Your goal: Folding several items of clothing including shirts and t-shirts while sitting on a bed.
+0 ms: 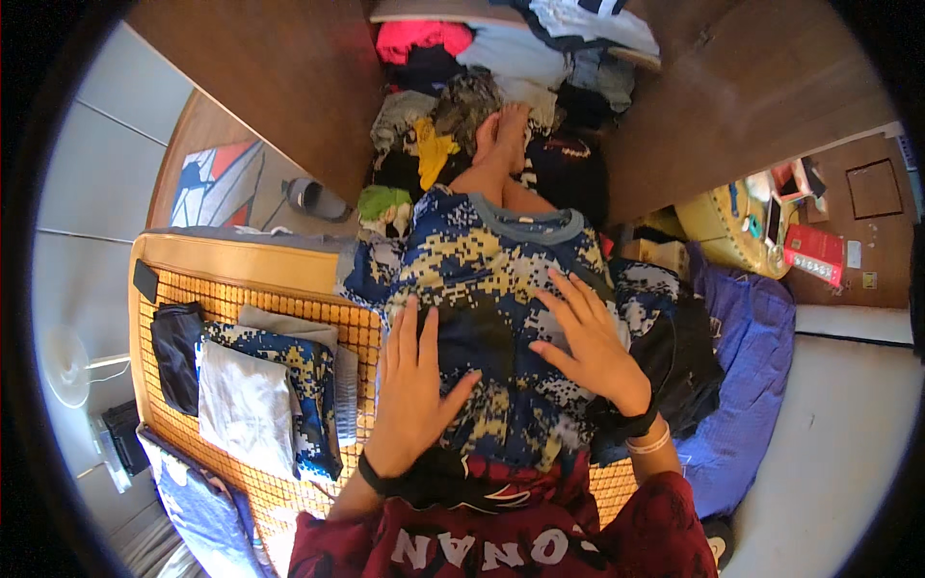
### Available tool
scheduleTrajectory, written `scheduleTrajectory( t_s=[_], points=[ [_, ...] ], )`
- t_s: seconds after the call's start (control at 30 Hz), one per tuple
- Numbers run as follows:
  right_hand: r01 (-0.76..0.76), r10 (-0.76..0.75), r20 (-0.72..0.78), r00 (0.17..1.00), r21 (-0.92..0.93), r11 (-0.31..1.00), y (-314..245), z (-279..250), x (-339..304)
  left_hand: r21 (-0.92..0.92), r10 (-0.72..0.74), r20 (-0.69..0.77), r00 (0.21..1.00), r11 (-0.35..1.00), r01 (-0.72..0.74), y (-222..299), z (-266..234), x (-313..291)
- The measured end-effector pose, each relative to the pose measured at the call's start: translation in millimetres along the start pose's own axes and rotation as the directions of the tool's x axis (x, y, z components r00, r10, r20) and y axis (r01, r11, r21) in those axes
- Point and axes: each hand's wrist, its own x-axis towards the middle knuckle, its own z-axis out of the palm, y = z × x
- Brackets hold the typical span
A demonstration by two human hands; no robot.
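A blue, yellow and white pixel-camouflage T-shirt (482, 328) lies spread over my lap and legs, its grey-blue collar (530, 229) away from me. My left hand (414, 395) rests on the left side of the shirt, fingers stretched out and thumb apart. On its right side lies my right hand (583, 337), flat with the fingers spread. Neither hand grips the cloth. Beyond the collar my bare feet (501, 130) rest among loose clothes.
Folded clothes, among them a light grey piece (246, 405), lie on the tiled mat (361, 385) at left. Heaped clothes (515, 58) fill the open wooden cabinet (289, 77) ahead. Dark garments (674, 356) and a purple-blue cloth (747, 347) lie at right, near a yellow stool (718, 226).
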Motion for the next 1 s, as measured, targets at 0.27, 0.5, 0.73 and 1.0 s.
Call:
scheduleTrajectory(
  t_s=[0.27, 0.5, 0.73, 1.0],
  points=[
    [-0.017, 0.007, -0.07, 0.997, -0.134, 0.991, 10, 26, 2, -0.161, 0.216, 0.358, 0.908, 0.973, -0.168, -3, -12, -49],
    [-0.014, 0.004, -0.074, 0.997, -0.137, 0.991, 7, 31, -5, -0.706, -0.064, 0.169, 0.983, 0.688, 0.166, -38, -63, -53],
    [0.004, -0.015, -0.088, 0.996, -0.128, 0.992, 11, 29, -4, -0.842, 0.45, 0.405, 0.796, 0.522, 0.134, -76, -107, -92],
    [-0.003, -0.005, -0.06, 0.998, -0.129, 0.992, -2, 23, -18, 0.087, -0.22, 0.637, 0.738, 0.973, 0.215, -89, -40, -137]
  ],
)
